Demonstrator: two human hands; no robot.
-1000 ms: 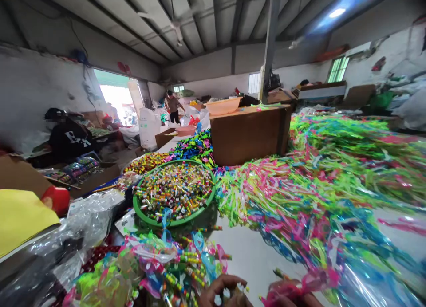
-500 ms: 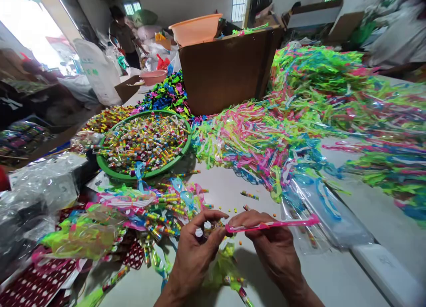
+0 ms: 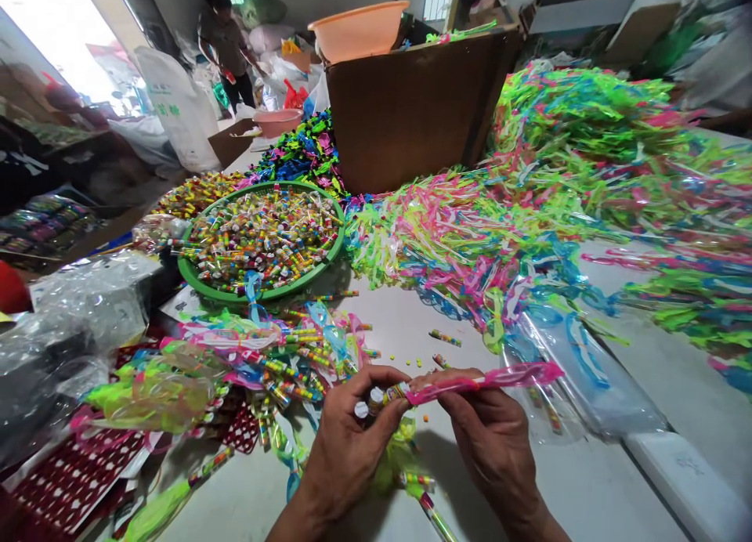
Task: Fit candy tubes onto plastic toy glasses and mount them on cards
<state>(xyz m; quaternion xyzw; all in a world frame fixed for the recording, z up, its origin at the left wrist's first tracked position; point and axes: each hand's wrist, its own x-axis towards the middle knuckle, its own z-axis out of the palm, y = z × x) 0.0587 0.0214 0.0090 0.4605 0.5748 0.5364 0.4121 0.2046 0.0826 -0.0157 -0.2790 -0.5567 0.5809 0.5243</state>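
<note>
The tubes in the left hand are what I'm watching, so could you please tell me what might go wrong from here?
The tubes are bunched in the left hand, so one might slip out. The pink plastic strip in the right hand reaches to them and could knock one loose. Small pellets lie loose on the white tabletop, so a tube may leak and spill more.

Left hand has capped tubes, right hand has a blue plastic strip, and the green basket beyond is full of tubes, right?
Not quite: the head view shows the right hand holding a pink plastic strip, not a blue one. The left hand has capped tubes, and the green basket is full of tubes.
</note>
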